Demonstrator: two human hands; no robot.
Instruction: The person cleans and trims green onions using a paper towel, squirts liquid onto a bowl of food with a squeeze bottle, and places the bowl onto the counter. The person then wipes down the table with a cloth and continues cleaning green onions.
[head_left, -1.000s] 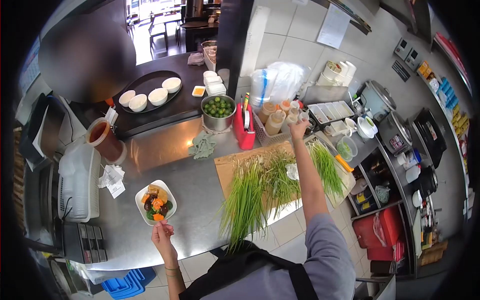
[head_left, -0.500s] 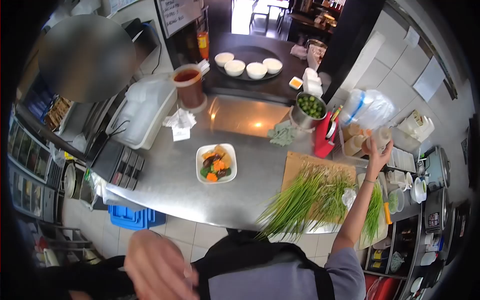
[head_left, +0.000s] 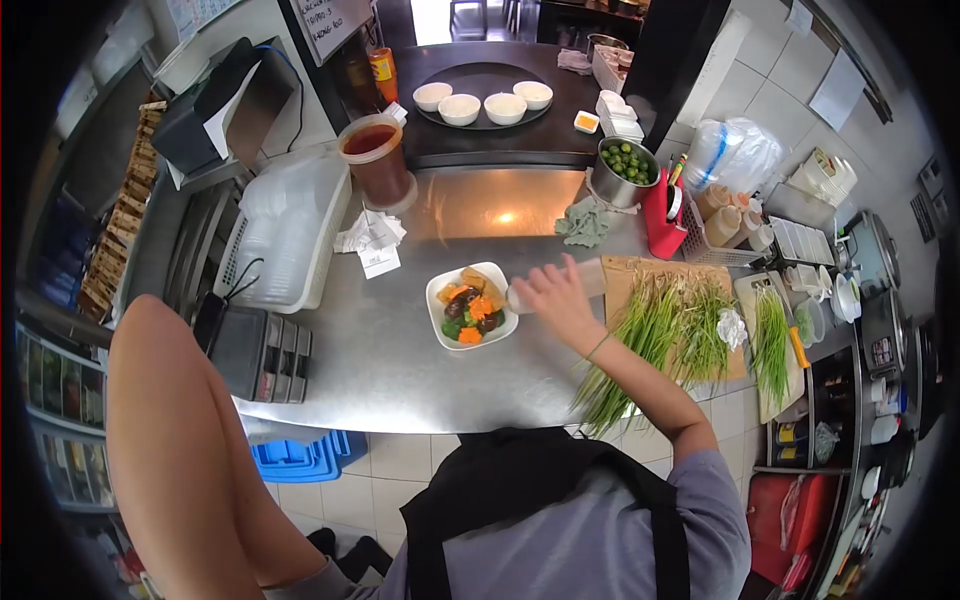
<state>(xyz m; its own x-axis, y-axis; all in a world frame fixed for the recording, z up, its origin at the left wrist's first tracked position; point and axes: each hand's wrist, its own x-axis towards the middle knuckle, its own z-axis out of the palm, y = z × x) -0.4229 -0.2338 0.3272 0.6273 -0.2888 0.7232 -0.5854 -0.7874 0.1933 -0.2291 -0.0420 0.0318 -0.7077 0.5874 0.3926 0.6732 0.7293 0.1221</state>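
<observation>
1. Beside the white bowl [head_left: 487, 340] on the tabletop [head_left: 370, 365], your right hand [head_left: 558, 305] is curled around a clear bottle [head_left: 590, 278], tipped nearly flat; blur hides how tightly you grip it.
2. Your left hand is out of view, so I cannot tell its state; only your left arm [head_left: 170, 420] shows.
3. You seem to be at the dressing step, the bottle's left end by the bowl's right rim.
4. Next would call for steady aim over the food [head_left: 480, 308] and a measured squeeze.
</observation>
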